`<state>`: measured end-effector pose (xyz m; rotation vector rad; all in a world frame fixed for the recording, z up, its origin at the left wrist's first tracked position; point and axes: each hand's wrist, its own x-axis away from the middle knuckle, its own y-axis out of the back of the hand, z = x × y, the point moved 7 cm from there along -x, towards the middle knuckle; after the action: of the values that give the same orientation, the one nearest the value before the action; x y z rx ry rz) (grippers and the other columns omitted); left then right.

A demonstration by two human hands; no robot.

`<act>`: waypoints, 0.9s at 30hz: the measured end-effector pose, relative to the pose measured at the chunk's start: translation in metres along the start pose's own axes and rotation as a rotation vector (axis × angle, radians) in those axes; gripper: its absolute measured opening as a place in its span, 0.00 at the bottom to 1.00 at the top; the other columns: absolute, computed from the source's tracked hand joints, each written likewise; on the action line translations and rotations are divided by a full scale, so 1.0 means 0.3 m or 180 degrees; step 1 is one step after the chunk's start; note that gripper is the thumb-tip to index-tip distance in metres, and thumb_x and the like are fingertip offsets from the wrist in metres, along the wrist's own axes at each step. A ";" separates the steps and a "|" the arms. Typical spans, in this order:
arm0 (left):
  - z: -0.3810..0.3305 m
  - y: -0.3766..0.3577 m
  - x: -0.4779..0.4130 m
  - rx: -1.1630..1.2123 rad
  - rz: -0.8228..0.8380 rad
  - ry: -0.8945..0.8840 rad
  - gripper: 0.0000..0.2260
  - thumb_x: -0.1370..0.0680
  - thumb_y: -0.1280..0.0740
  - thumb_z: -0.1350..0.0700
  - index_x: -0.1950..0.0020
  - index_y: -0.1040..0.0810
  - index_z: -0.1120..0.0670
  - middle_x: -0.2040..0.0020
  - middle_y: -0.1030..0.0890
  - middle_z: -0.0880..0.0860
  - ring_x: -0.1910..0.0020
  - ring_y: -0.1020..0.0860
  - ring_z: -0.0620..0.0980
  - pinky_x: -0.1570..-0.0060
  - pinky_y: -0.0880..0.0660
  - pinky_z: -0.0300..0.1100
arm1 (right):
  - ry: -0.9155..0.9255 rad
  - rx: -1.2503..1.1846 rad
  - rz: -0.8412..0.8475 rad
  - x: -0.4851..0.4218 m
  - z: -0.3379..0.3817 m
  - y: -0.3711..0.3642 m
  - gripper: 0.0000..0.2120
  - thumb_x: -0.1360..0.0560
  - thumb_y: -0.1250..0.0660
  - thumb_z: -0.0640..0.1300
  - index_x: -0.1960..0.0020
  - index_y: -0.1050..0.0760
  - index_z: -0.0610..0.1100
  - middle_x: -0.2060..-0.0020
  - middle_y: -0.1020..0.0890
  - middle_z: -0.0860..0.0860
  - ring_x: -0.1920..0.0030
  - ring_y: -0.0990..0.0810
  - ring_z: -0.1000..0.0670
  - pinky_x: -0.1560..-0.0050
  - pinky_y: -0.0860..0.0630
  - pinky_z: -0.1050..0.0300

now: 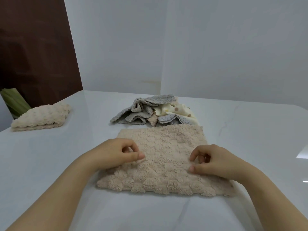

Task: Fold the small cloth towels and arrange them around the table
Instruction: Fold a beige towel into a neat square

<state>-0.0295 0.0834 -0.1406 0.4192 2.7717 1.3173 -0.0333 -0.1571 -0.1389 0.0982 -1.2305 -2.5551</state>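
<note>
A fluffy beige towel (166, 157) lies spread flat on the white table (50, 164), right in front of me. My left hand (116, 153) rests on its left side with curled fingers, the thumb pinching a small raised ridge of cloth. My right hand (213, 161) sits on the towel's right side, fingers curled down, with fingertips and thumb nipping the pile. Behind the towel lies a heap of unfolded small towels (153, 112) in grey, cream and dotted cloth. A folded cream bobble towel (41, 118) lies at the table's far left.
A white wall rises just behind the table's far edge. A dark brown panel (36, 47) stands at the back left, with green leaves (15, 100) beside the folded towel. Bare table surface shows to the right and near me.
</note>
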 end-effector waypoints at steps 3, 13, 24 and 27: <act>-0.008 -0.018 0.015 -0.0222 0.0301 -0.0163 0.09 0.33 0.27 0.43 0.57 0.22 0.44 0.59 0.25 0.44 0.59 0.27 0.40 0.52 0.27 0.37 | 0.0046 0.0177 0.0141 0.007 0.003 -0.006 0.11 0.36 0.24 0.51 0.57 0.23 0.55 0.64 0.26 0.57 0.66 0.28 0.61 0.62 0.32 0.71; -0.016 0.016 0.014 -0.0162 -0.0213 -0.0182 0.09 0.31 0.26 0.51 0.63 0.26 0.47 0.66 0.28 0.44 0.66 0.31 0.41 0.65 0.35 0.34 | 0.0128 0.0309 -0.0005 0.014 0.026 0.008 0.08 0.36 0.24 0.49 0.62 0.23 0.55 0.69 0.28 0.56 0.71 0.30 0.63 0.66 0.34 0.70; 0.046 0.061 0.016 0.0641 -0.0438 0.0121 0.03 0.31 0.26 0.57 0.62 0.19 0.52 0.74 0.26 0.44 0.73 0.30 0.39 0.69 0.33 0.31 | -0.0127 -0.0167 -0.0035 0.026 -0.038 0.052 0.09 0.33 0.25 0.45 0.68 0.23 0.46 0.79 0.28 0.58 0.75 0.32 0.59 0.72 0.35 0.70; 0.025 0.072 0.004 0.0488 -0.0867 -0.0093 0.04 0.26 0.31 0.54 0.60 0.22 0.49 0.66 0.22 0.45 0.68 0.27 0.42 0.64 0.31 0.35 | 0.0179 -0.0046 -0.0813 0.008 -0.026 0.093 0.08 0.28 0.30 0.46 0.64 0.25 0.47 0.73 0.25 0.57 0.72 0.30 0.59 0.68 0.33 0.70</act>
<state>-0.0247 0.1024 -0.1286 0.0602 2.7905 1.0357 -0.0275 -0.1801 -0.1222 0.3426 -1.2490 -2.7542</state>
